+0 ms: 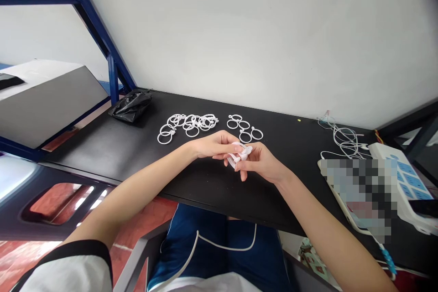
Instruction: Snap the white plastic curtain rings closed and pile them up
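Note:
Over the front part of the black table (294, 191), my two hands meet around a few white plastic rings (236, 160) that look like curtain rings. My left hand (217, 144) pinches them from the left, fingers closed. From the right, my right hand (262, 163) grips the same rings between thumb and fingers. How many rings are held is hard to make out, as fingers cover them. Behind my left hand lies a heap of linked or overlapping white rings (199, 119). Several more loose rings (244, 125) lie just behind my right hand.
A crumpled black plastic bag (132, 106) sits at the table's back left. On the right are a tangled white cable (345, 141), a phone (356, 196) with a blurred screen, and a white power strip (405, 178). A pale wall (246, 41) closes off the back.

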`<state>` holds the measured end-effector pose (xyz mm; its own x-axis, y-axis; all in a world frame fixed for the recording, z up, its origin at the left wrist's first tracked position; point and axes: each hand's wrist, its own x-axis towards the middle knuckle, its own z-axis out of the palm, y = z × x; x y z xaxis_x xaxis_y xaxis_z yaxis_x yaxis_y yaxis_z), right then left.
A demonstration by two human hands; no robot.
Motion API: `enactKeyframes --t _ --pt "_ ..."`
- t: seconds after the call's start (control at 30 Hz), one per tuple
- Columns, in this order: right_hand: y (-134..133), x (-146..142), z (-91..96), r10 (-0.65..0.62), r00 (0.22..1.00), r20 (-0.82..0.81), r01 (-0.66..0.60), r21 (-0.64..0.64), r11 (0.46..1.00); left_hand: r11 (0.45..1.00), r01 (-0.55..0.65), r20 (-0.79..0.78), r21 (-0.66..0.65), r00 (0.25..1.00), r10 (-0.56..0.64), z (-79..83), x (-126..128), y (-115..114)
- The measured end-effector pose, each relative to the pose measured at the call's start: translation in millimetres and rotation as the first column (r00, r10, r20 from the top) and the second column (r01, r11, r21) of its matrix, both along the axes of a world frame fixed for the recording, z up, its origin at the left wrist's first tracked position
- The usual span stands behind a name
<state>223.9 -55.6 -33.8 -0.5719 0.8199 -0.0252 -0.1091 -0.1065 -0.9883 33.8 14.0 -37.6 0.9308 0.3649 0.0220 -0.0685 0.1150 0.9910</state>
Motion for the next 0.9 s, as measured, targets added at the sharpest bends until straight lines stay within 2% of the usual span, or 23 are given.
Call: enactKeyframes --t 0.17,0.33,0.43,0.53,0.63,0.7,0.77,0.83,0.9 --pt "1 5 6.7 0.043 0.999 -0.018 -0.044 -0.017 0.999 0.997 0.072 -0.023 0.041 0.997 -0.071 9.9 -4 -1" --pt "-4 -6 7.4 -0.099 0.983 -0.152 0.094 -0.034 0.995 0.992 0.097 -0.030 0.079 0.995 -0.095 15.5 -8 -2" --pt "-9 -12 7.9 -0.136 0.967 -0.214 0.133 -0.031 0.991 0.985 0.121 -0.032 0.125 0.992 -0.118 14.4 -9 -3" --pt "-8 -15 6.4 -0.169 0.956 -0.239 0.152 -0.090 0.984 0.982 0.086 -0.043 0.171 0.996 -0.079 12.2 -7 -2" --pt "0 -13 2.9 -0.327 0.927 -0.183 0.293 -0.192 0.937 0.963 0.007 -0.088 0.269 0.996 0.018 14.6 -8 3" --pt "8 -8 1.0 -0.475 0.866 -0.154 0.443 -0.205 0.873 0.928 -0.050 -0.129 0.370 0.986 0.105 20.0 -12 8" --pt "16 2 -0.2 -0.591 0.790 -0.162 0.567 -0.176 0.805 0.864 -0.109 -0.168 0.492 0.961 0.217 25.8 -20 11" --pt "22 13 -0.9 -0.691 0.702 -0.173 0.672 -0.163 0.723 0.761 -0.171 -0.191 0.626 0.913 0.362 27.8 -29 11" --pt "26 22 -1.3 -0.757 0.630 -0.176 0.737 -0.174 0.654 0.620 -0.210 -0.189 0.756 0.837 0.514 23.6 -36 8"
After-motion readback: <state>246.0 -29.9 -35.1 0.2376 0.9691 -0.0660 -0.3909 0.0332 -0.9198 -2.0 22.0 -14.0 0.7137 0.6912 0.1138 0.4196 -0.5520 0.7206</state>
